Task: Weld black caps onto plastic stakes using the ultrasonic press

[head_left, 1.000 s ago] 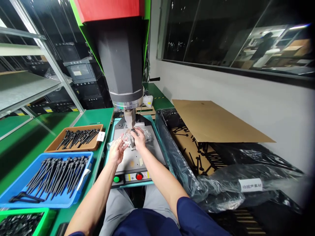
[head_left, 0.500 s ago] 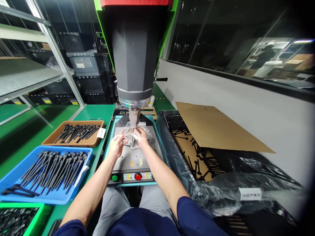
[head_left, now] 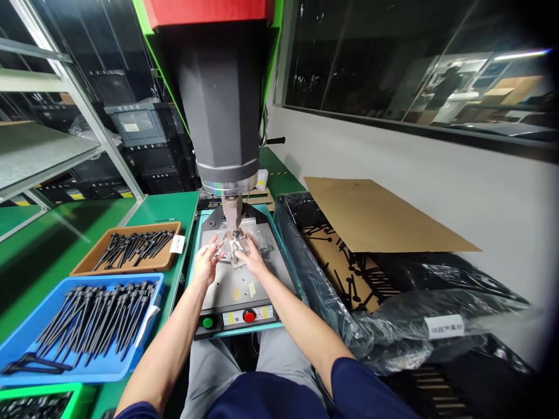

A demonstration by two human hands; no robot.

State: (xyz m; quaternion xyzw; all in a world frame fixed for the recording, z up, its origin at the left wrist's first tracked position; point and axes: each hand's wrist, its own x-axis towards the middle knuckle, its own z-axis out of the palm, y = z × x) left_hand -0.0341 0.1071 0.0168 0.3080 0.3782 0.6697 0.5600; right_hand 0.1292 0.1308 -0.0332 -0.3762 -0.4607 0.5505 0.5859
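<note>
My left hand (head_left: 207, 263) is just left of a clear fixture on the machine's base plate (head_left: 222, 285). Its fingers are apart, half curled, with a pale glint by the tips. On the other side, my right hand (head_left: 252, 256) has thumb and fingers spread next to the fixture (head_left: 234, 256), and I see nothing held in it. A small dark part (head_left: 236, 234) sits at the top of the fixture, right under the metal horn (head_left: 232, 212) of the press head (head_left: 225, 116). Glare and clear plastic blur the fine detail there.
To the left, a brown tray (head_left: 124, 269) and a blue tray (head_left: 82, 375) hold black stemmed parts; a green bin (head_left: 81, 401) is nearer. On the right is a plastic-lined box (head_left: 297, 262) under cardboard (head_left: 384, 215). Green (head_left: 208, 322) and red (head_left: 249, 316) buttons line the base's front.
My right hand has opened and drawn back from the top of the fixture, leaving the dark part in sight under the horn. The left hand stays nearly in place; the camera view has shifted.
</note>
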